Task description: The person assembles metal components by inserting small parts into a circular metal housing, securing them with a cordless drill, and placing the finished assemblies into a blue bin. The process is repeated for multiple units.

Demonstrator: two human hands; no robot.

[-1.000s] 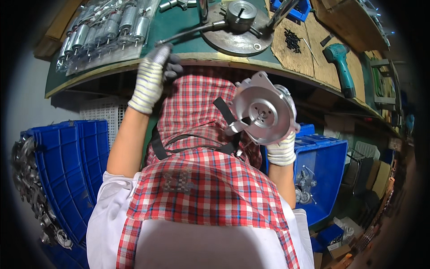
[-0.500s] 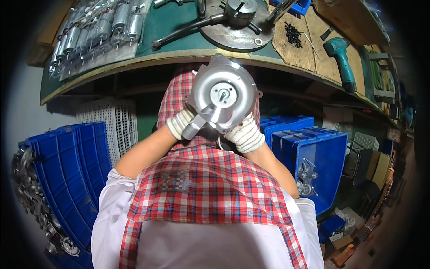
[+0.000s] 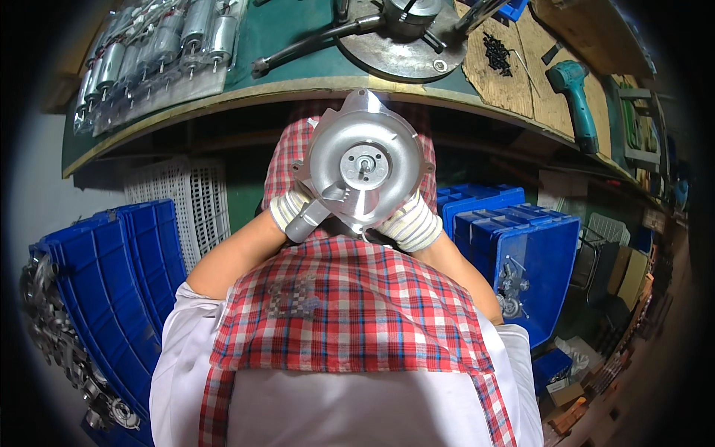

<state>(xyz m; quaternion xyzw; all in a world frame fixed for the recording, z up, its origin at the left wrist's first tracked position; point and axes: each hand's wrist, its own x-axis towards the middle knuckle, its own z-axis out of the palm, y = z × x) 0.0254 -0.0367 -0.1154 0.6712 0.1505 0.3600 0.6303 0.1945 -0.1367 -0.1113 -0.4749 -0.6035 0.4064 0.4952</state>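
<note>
Housing [image 3: 363, 167]: we hold this round silver casting over our lap, just below the bench [image 3: 298, 67] edge, flat face up.
Left hand [image 3: 292, 208]: gloved, closed on the rim at 8 o'clock, by the spout.
Right hand [image 3: 408, 222]: gloved, closed on the rim at 4 o'clock.
Progress: housing off the bench; fixture [image 3: 406, 33] at 12 o'clock stands unloaded; motors [image 3: 160, 48] at 10 o'clock untouched.

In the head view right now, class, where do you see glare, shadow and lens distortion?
Head view: glare whitens the top of the round metal housing held in both gloved hands; deep shadow lies under the workbench edge; fisheye bends that edge into an arc, and the corners go black.
</note>
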